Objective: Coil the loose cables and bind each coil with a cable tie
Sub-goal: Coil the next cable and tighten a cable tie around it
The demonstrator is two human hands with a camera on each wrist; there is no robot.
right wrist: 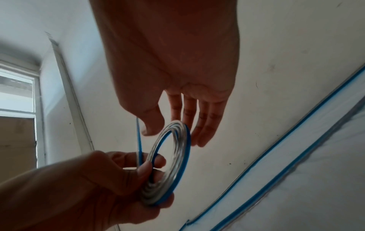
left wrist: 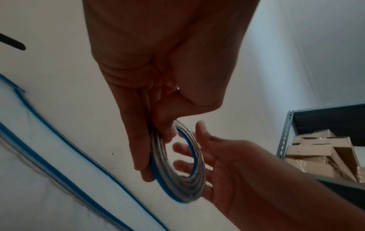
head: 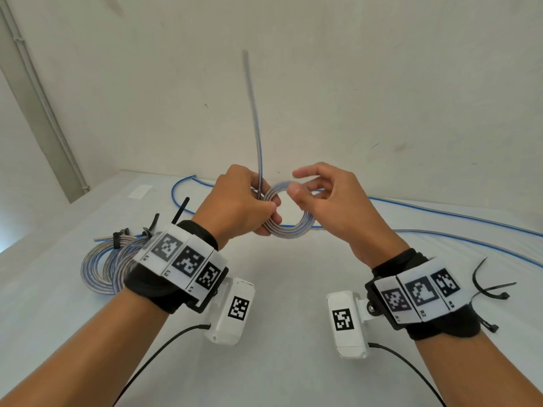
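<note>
My left hand point(head: 249, 207) grips a small coil point(head: 289, 227) of flat clear-and-blue cable above the white table point(head: 264, 289), thumb and fingers pinching its left side. The cable's free end point(head: 254, 113) whips upward, blurred. In the left wrist view the coil point(left wrist: 177, 168) sits between my left fingers point(left wrist: 138, 148) and the right palm. My right hand point(head: 320, 195) hovers at the coil's right side with straight fingers point(right wrist: 199, 123) behind it, holding nothing. The coil point(right wrist: 169, 164) shows edge-on in the right wrist view.
Two bound coils point(head: 108, 262) with black ties lie at the left. Loose blue-edged cables point(head: 440, 233) run across the back and right of the table. Spare black cable ties point(head: 487, 286) lie by my right wrist. A metal shelf with cardboard boxes point(left wrist: 320, 150) stands to the right.
</note>
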